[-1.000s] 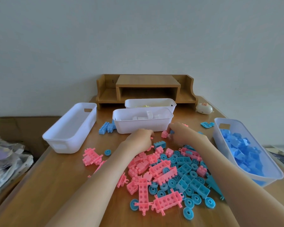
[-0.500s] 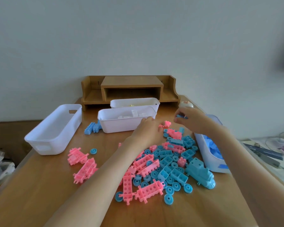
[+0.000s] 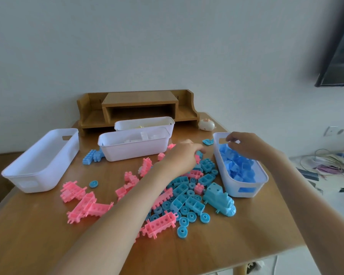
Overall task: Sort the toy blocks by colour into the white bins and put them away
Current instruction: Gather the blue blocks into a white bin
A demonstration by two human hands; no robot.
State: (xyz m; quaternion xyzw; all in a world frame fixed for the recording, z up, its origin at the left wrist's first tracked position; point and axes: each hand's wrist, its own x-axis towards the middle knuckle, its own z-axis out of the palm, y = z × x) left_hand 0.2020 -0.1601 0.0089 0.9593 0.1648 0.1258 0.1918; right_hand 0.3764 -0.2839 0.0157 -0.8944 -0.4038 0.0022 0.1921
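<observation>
Right hand [image 3: 244, 144] curled over blue bin [image 3: 222, 167]; left hand [image 3: 182, 155] curled among blocks [image 3: 187, 187].

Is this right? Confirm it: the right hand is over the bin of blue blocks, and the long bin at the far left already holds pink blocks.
Not quite. In the head view the long bin at the far left is empty; the pink blocks lie loose on the table. The rest holds: the right hand is over the bin of blue blocks.
</observation>
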